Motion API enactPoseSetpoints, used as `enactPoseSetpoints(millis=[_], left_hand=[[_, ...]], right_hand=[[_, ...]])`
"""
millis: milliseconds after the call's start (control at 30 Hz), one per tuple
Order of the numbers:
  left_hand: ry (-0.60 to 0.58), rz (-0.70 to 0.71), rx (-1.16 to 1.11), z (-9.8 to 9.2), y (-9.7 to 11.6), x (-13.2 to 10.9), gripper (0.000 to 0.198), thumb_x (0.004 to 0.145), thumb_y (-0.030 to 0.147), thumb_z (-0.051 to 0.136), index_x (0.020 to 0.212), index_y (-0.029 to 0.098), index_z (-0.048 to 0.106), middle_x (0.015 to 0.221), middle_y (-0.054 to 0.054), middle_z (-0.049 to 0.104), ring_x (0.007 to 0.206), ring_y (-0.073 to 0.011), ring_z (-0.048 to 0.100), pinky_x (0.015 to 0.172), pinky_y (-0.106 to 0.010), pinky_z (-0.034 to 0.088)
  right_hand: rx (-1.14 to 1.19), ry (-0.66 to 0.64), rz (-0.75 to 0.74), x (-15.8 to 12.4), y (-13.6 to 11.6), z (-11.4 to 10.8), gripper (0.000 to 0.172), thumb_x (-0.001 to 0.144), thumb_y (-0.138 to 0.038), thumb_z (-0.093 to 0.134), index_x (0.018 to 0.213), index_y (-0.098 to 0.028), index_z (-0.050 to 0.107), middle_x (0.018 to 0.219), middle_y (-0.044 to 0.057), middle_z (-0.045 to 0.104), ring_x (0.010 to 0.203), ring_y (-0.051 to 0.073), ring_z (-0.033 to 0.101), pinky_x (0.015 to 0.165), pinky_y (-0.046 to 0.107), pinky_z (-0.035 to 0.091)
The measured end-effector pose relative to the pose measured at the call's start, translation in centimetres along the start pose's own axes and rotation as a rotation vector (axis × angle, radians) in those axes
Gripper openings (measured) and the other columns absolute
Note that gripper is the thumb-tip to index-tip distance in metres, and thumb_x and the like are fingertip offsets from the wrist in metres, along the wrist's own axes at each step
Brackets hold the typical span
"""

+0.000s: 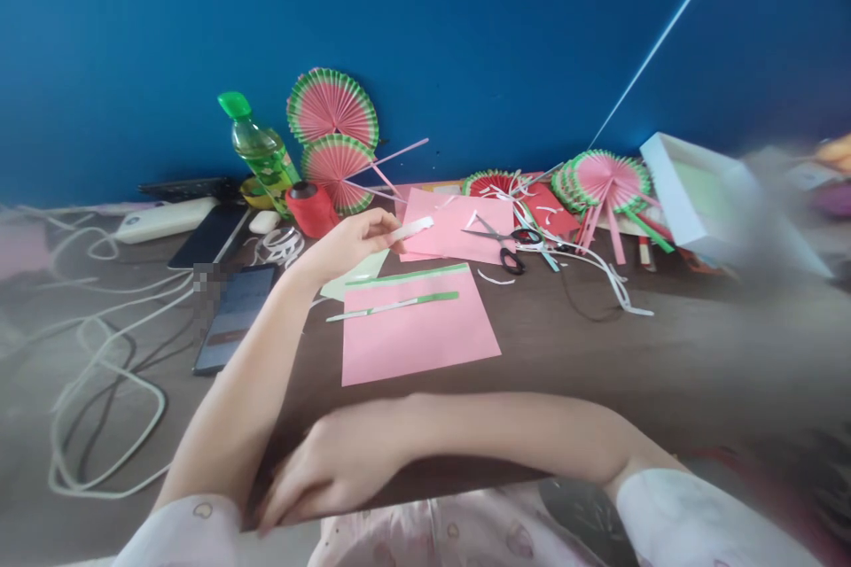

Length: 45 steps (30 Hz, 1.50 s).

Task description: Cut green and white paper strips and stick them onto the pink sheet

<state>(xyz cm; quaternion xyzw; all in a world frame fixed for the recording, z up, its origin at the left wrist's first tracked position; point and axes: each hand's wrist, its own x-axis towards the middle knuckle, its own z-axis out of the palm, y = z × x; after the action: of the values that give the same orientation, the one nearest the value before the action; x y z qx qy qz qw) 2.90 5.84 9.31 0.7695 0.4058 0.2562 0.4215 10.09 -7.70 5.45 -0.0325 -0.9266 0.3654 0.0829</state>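
My left hand is raised over the back of the desk, its fingers closed on a short white strip. Below it lies a pink sheet with a green band along its top edge and a loose green-and-white strip across it. More pink sheets lie behind, with black-handled scissors resting open on their right side. Near the desk's front edge is my right hand, slightly blurred, fingers bent down; whether it holds anything is hidden.
Pink-and-green paper fans lean on the blue wall beside a green-capped bottle and a red object. More fans and a white box stand right. A phone and white cables lie left.
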Motion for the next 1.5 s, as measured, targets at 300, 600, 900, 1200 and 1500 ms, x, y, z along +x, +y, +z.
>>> enactPoseSetpoints(millis=[300, 600, 900, 1200, 1500], left_hand=[[-0.116, -0.011, -0.099, -0.2, -0.4, -0.8, 0.015, 0.078, 0.031, 0.055, 0.086, 0.018, 0.052, 0.089, -0.004, 0.066, 0.081, -0.0145, 0.061, 0.072, -0.027, 0.046], [-0.074, 0.014, -0.202, -1.0, -2.9, -0.7, 0.016, 0.079, 0.031, 0.056, 0.084, 0.017, 0.050, 0.089, -0.006, 0.067, 0.075, -0.0127, 0.059, 0.065, -0.026, 0.042], [-0.216, 0.000, -0.224, 0.0, -1.9, -0.8, 0.022, 0.077, 0.026, 0.052, 0.097, 0.016, 0.052, 0.078, -0.002, 0.060, 0.076, -0.0144, 0.056, 0.072, -0.028, 0.042], [-0.083, -0.045, -0.077, 1.9, -0.4, -0.4, 0.018, 0.083, 0.029, 0.040, 0.082, 0.017, 0.052, 0.062, 0.002, 0.055, 0.072, -0.0132, 0.056, 0.069, -0.026, 0.039], [0.019, -0.078, -0.140, 1.9, 0.0, -0.6, 0.020, 0.082, 0.025, 0.038, 0.071, 0.015, 0.051, 0.049, 0.006, 0.028, 0.044, -0.0069, 0.025, 0.046, -0.023, 0.021]], right_hand=[[0.410, 0.629, 0.317, -7.9, 3.9, -11.3, 0.017, 0.084, -0.023, 0.046, 0.085, -0.015, 0.061, 0.063, -0.003, 0.059, 0.056, 0.007, 0.056, 0.055, 0.019, 0.048], [0.335, 1.228, 0.762, -13.1, 7.8, -14.0, 0.016, 0.080, -0.026, 0.051, 0.079, -0.014, 0.062, 0.073, 0.004, 0.063, 0.058, 0.010, 0.059, 0.052, 0.023, 0.048], [0.197, 1.151, 0.590, -10.4, 9.5, -11.7, 0.011, 0.075, -0.024, 0.057, 0.078, -0.015, 0.063, 0.085, 0.006, 0.067, 0.081, 0.016, 0.062, 0.080, 0.034, 0.048], [0.000, 1.075, 0.577, -9.9, 7.4, -11.8, 0.008, 0.076, -0.020, 0.056, 0.072, -0.016, 0.062, 0.076, 0.003, 0.067, 0.074, 0.014, 0.061, 0.073, 0.030, 0.047], [-0.059, 1.063, 0.564, -9.9, 6.5, -11.9, 0.011, 0.077, -0.020, 0.054, 0.072, -0.016, 0.063, 0.077, 0.003, 0.067, 0.073, 0.014, 0.060, 0.069, 0.028, 0.045]])
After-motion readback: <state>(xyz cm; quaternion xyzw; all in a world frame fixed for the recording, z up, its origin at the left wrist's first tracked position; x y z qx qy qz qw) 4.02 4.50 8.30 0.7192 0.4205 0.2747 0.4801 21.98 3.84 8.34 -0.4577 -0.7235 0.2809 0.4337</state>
